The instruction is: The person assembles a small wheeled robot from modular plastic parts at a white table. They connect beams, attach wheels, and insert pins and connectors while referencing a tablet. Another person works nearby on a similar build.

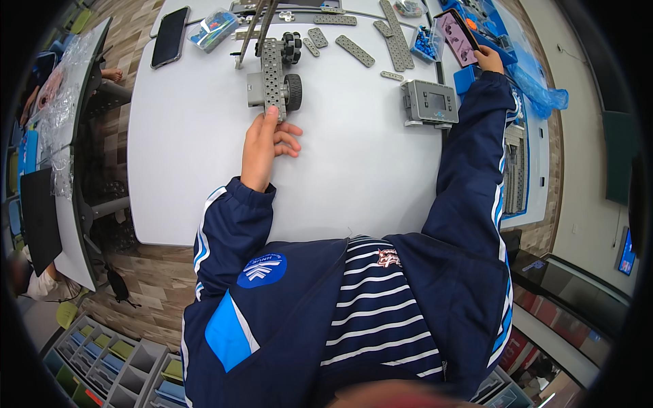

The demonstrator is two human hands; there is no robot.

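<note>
My left hand (267, 141) is at the near end of a grey wheeled metal build (273, 71). One digit presses on its perforated beam, and the other fingers curl loosely at the right. A black rubber wheel (292, 92) and a roller wheel (291, 47) sit along the beam's right side, with a grey block (255, 90) on its left. At the far right, my right hand (489, 60) grips the lower edge of a dark-framed phone or small tablet (454, 37) with a pink screen. Part of that grip is hidden.
A grey controller box (430, 103) with a screen stands right of centre. Several perforated metal plates (355, 51) lie at the back. A black phone (170, 37) and a clear parts box (213, 30) are at the left; blue connectors (425, 44) and a blue bin (486, 24) are at the right.
</note>
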